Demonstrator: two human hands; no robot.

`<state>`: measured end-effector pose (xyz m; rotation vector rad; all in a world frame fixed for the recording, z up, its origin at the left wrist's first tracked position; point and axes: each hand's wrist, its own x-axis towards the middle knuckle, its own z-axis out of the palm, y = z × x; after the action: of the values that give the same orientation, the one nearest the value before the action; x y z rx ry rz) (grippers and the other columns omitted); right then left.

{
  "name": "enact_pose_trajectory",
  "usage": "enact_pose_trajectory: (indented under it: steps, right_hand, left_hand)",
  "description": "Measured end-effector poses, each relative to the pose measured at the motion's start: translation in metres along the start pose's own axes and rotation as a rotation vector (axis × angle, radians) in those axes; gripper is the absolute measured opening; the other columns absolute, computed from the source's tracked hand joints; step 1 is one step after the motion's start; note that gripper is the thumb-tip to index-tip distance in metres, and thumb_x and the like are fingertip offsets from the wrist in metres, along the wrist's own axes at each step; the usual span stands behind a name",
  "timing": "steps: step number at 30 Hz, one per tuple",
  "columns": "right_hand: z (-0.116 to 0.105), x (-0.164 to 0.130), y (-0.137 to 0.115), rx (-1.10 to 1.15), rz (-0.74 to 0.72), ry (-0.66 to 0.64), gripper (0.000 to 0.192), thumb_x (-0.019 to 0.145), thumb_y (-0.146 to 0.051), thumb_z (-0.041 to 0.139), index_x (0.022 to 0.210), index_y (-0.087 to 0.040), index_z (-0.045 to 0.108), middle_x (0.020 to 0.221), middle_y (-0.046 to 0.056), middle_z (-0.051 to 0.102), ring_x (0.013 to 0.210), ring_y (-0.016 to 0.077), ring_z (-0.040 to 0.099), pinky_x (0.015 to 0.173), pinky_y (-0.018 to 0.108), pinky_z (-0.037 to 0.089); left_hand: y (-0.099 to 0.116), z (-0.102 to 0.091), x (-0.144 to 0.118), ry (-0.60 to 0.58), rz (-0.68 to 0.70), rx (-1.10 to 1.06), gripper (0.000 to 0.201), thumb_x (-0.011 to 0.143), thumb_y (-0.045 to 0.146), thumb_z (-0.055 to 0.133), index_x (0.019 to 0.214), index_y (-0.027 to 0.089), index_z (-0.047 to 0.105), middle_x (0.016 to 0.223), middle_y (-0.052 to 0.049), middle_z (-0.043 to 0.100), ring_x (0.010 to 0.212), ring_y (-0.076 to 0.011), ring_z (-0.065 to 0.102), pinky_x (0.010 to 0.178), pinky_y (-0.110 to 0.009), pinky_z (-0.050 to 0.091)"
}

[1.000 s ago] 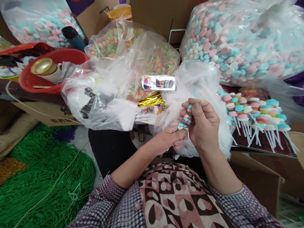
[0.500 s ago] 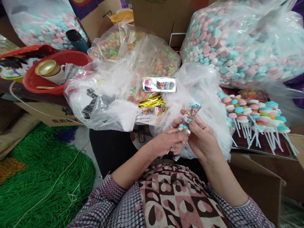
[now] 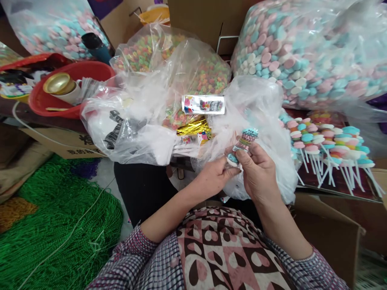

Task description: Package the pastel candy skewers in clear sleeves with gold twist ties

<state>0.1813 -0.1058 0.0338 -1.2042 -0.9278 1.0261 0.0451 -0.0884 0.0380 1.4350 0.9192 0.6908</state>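
**Both hands on one candy skewer in its clear sleeve**

The landmark is the candy skewer [image 3: 243, 146], held in front of the chest; all places are told from it. Far to its left lies a green net [image 3: 60, 225] on the floor, and up-left stands a red basin [image 3: 39, 100] with a gold-lidded jar [image 3: 57, 83] inside. Just left of the skewer, gold twist ties [image 3: 193, 127] rest on crumpled clear bags [image 3: 136, 133]. The left hand [image 3: 216, 177] pinches the lower end of the skewer with closed fingers; the right hand [image 3: 260, 171] grips its middle, the thumb pressed on the wrapper. The skewer seems light, the stick stiff, the sleeve thin and slippery, the discs maybe brittle; the stick end is the safest hold. To its right lie finished skewers [image 3: 326, 145]; above them, a big bag of pastel discs [image 3: 308, 52].
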Motion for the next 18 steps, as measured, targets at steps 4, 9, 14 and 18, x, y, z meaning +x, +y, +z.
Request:
enact_pose_trajectory:
  steps: [4,9,14,18]
  right_hand:
    - [-0.012,0.001,-0.014,0.051,0.135,-0.255,0.056,0.078,-0.06,0.07,0.123,-0.028,0.063,0.106,0.008,0.076,0.094,0.0272,0.073,0.072,0.041,0.061]
    - [-0.012,0.001,-0.026,0.136,0.116,-0.397,0.055,0.07,-0.065,0.074,0.109,-0.027,0.066,0.072,0.003,0.071,0.071,0.026,0.072,0.064,0.045,0.061]
    - [0.011,0.002,-0.015,0.032,-0.025,-0.07,0.03,0.079,-0.047,0.074,0.093,-0.025,0.06,0.072,0.002,0.071,0.08,0.0249,0.073,0.077,0.043,0.06]
    - [0.012,0.006,-0.016,-0.044,-0.06,-0.131,0.028,0.083,-0.045,0.07,0.101,-0.025,0.062,0.087,0.005,0.074,0.09,0.0255,0.072,0.077,0.042,0.059]
  left_hand:
    - [0.005,-0.001,-0.005,-0.239,-0.155,-0.31,0.037,0.085,0.053,0.061,0.083,0.016,0.065,0.061,0.003,0.048,0.054,-0.0096,0.04,0.051,-0.023,0.032]
    - [0.011,0.001,-0.013,-0.615,-0.33,-0.79,0.05,0.072,0.065,0.071,0.072,0.017,0.055,0.053,0.008,0.032,0.041,-0.0049,0.021,0.038,-0.022,0.016]
    - [0.009,0.0,-0.009,0.022,-0.091,-0.285,0.024,0.082,0.042,0.069,0.083,0.02,0.059,0.063,0.003,0.045,0.058,-0.0122,0.041,0.055,-0.024,0.032]
    - [0.004,-0.007,-0.007,0.109,-0.067,-0.349,0.025,0.082,0.042,0.069,0.077,0.02,0.058,0.065,0.002,0.045,0.058,-0.0106,0.039,0.055,-0.023,0.03]
